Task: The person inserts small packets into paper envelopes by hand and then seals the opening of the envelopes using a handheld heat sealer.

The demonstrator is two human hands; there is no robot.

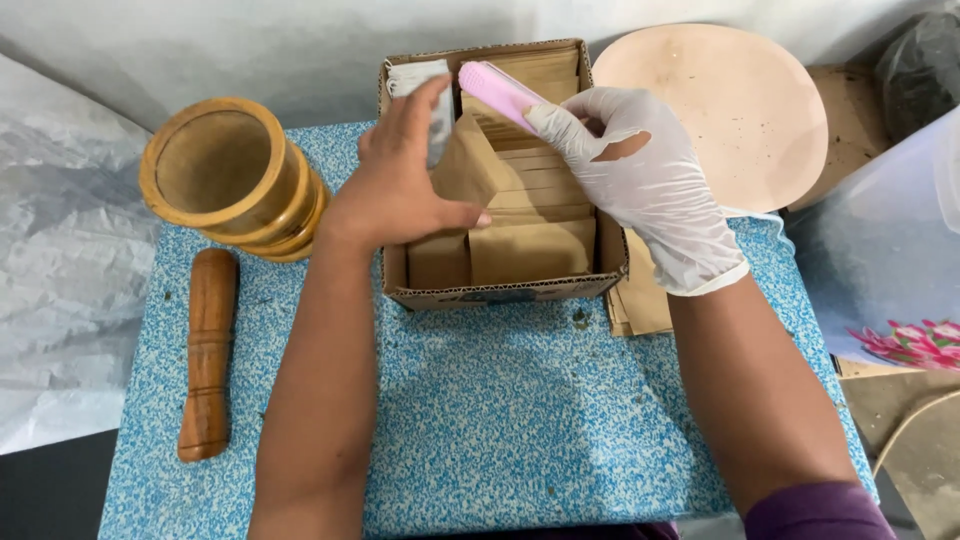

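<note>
An open cardboard box stands at the far middle of the blue speckled table, filled with several upright brown paper packets. My bare left hand grips one brown packet raised at the box's left side. My right hand, in a torn white glove, holds a pink handheld tool against that packet's top edge. A white cloth-like item sits in the box's far left corner.
A wooden mortar stands at the table's left, with a wooden pestle lying in front of it. More brown packets lie right of the box. A round beige plate leans behind. Plastic sheeting lies to the left.
</note>
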